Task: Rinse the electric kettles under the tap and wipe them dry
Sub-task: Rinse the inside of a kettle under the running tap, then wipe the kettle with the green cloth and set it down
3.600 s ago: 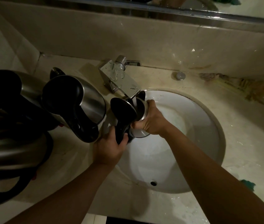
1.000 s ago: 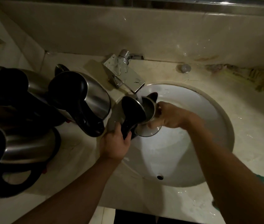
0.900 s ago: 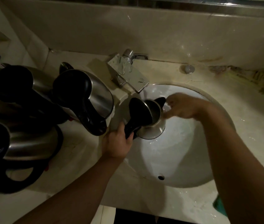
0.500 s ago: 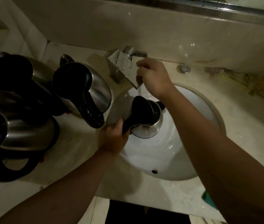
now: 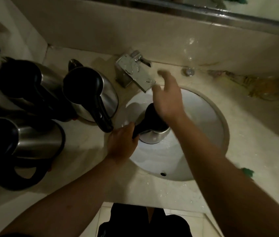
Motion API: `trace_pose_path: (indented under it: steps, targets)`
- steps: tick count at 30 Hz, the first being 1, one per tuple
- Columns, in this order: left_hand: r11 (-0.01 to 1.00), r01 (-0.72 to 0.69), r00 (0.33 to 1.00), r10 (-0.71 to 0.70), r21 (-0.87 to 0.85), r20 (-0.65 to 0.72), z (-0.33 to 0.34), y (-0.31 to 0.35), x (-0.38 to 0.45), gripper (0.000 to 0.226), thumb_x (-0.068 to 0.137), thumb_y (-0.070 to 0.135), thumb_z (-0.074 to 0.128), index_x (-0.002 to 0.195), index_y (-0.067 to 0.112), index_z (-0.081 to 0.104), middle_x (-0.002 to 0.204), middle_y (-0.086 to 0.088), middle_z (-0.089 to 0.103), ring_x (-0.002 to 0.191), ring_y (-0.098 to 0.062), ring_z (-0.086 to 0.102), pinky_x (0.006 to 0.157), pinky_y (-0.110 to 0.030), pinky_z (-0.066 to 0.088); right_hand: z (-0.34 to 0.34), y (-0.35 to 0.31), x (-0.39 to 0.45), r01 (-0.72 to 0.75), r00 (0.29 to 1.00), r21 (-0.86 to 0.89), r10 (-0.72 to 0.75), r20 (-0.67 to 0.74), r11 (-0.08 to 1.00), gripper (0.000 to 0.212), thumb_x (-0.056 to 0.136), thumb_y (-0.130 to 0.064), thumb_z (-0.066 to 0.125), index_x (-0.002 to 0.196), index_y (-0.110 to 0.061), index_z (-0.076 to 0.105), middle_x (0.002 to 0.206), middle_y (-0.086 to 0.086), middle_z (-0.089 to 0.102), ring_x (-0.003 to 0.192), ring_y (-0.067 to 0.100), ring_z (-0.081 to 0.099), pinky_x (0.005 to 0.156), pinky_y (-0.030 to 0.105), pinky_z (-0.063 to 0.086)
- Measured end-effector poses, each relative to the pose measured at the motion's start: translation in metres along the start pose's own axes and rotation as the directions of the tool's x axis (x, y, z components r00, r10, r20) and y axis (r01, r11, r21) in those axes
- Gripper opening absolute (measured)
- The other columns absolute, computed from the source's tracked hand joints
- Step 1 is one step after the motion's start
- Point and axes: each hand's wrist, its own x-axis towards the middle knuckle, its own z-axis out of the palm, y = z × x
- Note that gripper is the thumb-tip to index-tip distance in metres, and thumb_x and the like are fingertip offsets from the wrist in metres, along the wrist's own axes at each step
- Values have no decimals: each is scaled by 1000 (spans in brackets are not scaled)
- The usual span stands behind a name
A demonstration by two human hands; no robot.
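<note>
Head cam looking straight down at a dim bathroom sink (image 5: 208,127) set into a pale marble bench (image 5: 87,142). Left hand (image 5: 121,144) has its fingers wrapped round the black handle of the small steel kettle (image 5: 154,135), holding it over the left side of the white basin, roughly below the tip of the chrome tap (image 5: 135,72). The kettle's black lid looks flipped up, though the right hand covers part of it, so I can't say for sure.

Right hand (image 5: 167,98) is spread, fingers loose and a bit motion-blurred, holding nothing. It hovers just above the kettle's top with the fingertips up near the spout end of the tap. Can't tell if it's actually touching either one.

Off to the left on the bench sit three more steel kettles with black handles and lids: the closest kettle (image 5: 91,94) just beside the basin rim, the back kettle (image 5: 27,81) behind it toward the wall, and the front kettle (image 5: 24,144) nearest the bench's front edge. They're crowded together, pretty much touching.

A small round chrome knob (image 5: 189,72) sits on the bench behind the basin, right of the tap. A bit of green cloth (image 5: 247,172) pokes out from behind the right forearm at the right side of the bench. Water drops glint on the bench edge in front of the basin.
</note>
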Motion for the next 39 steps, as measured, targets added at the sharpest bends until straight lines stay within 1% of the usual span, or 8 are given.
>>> trace_pose_path:
  steps: [4,15,22,24,27,30,35,39]
  targets:
    - [998,62,997,-62,-1,47,-4,4,1,14,89,39,60,88,26,55,83,1,71,78,-27,69,61,-31,48,9,55,-95,202,976,-518,-214,38,831,52,88,-23,45,136,-12,62,160,19,40,152,38,29,122,63,29]
    - [1000,-5,1000,5,-13,20,-13,9,-3,18,83,29,72,86,23,55,76,0,70,71,-24,67,56,-27,39,21,101,-102,55,979,-795,126,162,604,98,93,-27,48,162,-28,-22,163,10,-39,154,39,-30,126,62,-8]
    - [999,-8,1000,8,-46,14,-7,4,-4,19,81,28,73,83,21,55,75,-6,70,71,-33,66,56,-29,39,-8,91,-101,-101,952,-520,234,196,848,87,99,-25,54,165,-32,-2,175,3,-11,161,31,-9,130,53,3]
    - [998,14,1000,-13,-60,20,-6,6,-4,20,80,28,75,81,18,58,74,-9,70,70,-36,66,55,-31,41,-36,101,-117,-261,965,-459,239,-106,849,76,97,-19,55,163,-30,19,174,6,7,160,32,11,128,51,22]
    - [991,92,992,-84,-98,90,-7,10,-6,19,79,29,77,83,16,63,77,-12,72,73,-38,67,59,-36,51,-92,152,-153,-687,662,-220,471,-583,693,57,91,-14,58,146,-20,44,158,16,32,135,44,48,105,57,51]
    - [980,136,984,-117,-144,133,-16,17,-2,18,80,28,78,82,12,70,80,-15,73,74,-37,69,60,-32,47,-126,201,-197,-808,586,-334,722,-367,486,61,84,-20,75,137,-21,44,129,16,48,111,41,59,93,57,58]
    - [736,561,788,-334,-379,517,-17,50,11,27,79,25,81,103,16,72,98,-6,70,95,-32,68,86,-47,58,-133,228,-227,-706,702,-344,675,-228,619,39,95,-14,61,133,-15,55,108,8,64,96,28,66,82,45,61]
    - [569,647,751,-365,-507,550,-35,67,12,30,84,20,77,111,13,69,93,-15,69,80,-33,66,50,-36,55,-143,204,-216,-729,681,-110,700,-214,675,15,98,-18,62,112,-13,63,98,8,65,78,17,61,67,34,51]
